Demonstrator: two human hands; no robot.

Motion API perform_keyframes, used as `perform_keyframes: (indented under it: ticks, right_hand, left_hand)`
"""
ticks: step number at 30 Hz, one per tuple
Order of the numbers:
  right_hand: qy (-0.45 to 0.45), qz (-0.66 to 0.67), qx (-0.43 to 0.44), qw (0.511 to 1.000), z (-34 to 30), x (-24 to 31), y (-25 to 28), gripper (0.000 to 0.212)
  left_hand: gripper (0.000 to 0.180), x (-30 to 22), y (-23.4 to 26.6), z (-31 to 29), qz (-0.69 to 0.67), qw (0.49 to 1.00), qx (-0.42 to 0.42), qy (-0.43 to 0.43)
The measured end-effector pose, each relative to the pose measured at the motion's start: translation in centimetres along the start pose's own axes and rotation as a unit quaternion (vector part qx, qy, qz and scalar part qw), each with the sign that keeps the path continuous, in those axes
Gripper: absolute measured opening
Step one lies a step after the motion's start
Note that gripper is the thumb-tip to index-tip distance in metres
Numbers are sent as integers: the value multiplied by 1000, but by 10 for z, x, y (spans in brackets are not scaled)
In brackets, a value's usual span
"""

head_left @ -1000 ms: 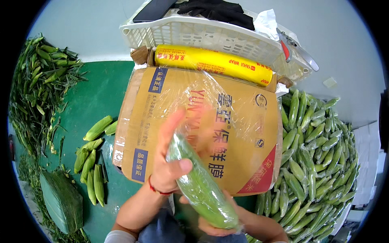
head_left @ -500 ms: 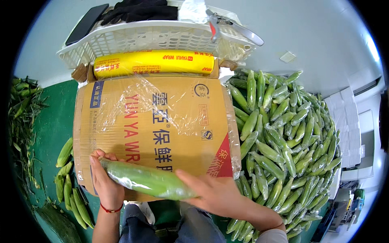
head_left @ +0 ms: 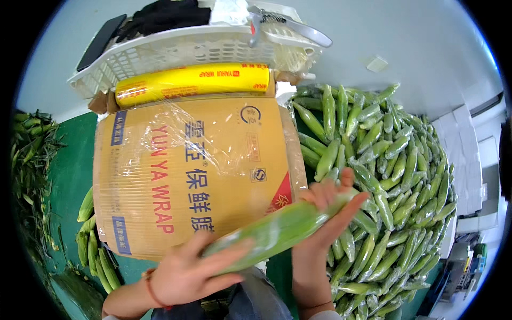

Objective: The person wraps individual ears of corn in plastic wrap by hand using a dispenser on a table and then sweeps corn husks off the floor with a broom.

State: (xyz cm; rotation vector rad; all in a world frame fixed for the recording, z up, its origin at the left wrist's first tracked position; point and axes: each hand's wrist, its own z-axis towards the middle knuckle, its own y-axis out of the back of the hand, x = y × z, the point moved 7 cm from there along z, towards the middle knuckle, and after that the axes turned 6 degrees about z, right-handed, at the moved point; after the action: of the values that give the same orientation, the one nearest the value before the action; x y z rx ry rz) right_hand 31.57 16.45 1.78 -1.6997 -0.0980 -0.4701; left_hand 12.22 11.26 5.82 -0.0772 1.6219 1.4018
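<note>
Between my two hands lies an ear of corn point(head_left: 277, 232) in its green husk, with shiny clear film around it. It is tilted, its right end higher in the picture, over the front right corner of a cardboard box point(head_left: 133, 186). My left hand point(head_left: 197, 269), with a red band at the wrist, is closed around the lower left end. My right hand point(head_left: 333, 210) grips the upper right end, its thumb and fingers on either side. A yellow roll of cling film point(head_left: 192, 82) sits along the box's far edge, and some loose clear film lies across the cardboard.
To the right is a large heap of film-wrapped corn ears point(head_left: 373, 160). Several unwrapped corn ears point(head_left: 93, 250) lie left of the box, beside loose husks point(head_left: 29, 176). Behind stands a white basket point(head_left: 176, 50) with a phone point(head_left: 101, 42), black gloves point(head_left: 165, 18) and a spring-handled cutter point(head_left: 293, 26).
The ear has swung round: its left end has dropped and its right end has risen. My left hand has moved right and down; my right hand has moved up and now cups the far end.
</note>
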Motion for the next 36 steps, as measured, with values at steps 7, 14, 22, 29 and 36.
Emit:
perform_keyframes:
  ticks: [7,14,22,29,36]
  right_hand:
    - [-85,-150,14,985,28,-5,60,49]
    - [15,-711,221,668,67,4,-19,62]
    - [79,-792,284,535,91,-67,-4,20]
    - [-101,-756,236,601,-26,23,45,11]
    - [-87,-798,273,531,-60,2,55,18]
  left_hand:
    - [60,-8,-20,54,126,981,-93,-117]
    - [65,120,39,-36,272,933,-176,159]
    - [18,208,133,-26,179,948,-217,151]
    - [17,92,78,-169,231,961,-149,-38]
    - [35,240,-45,-445,354,733,-61,577]
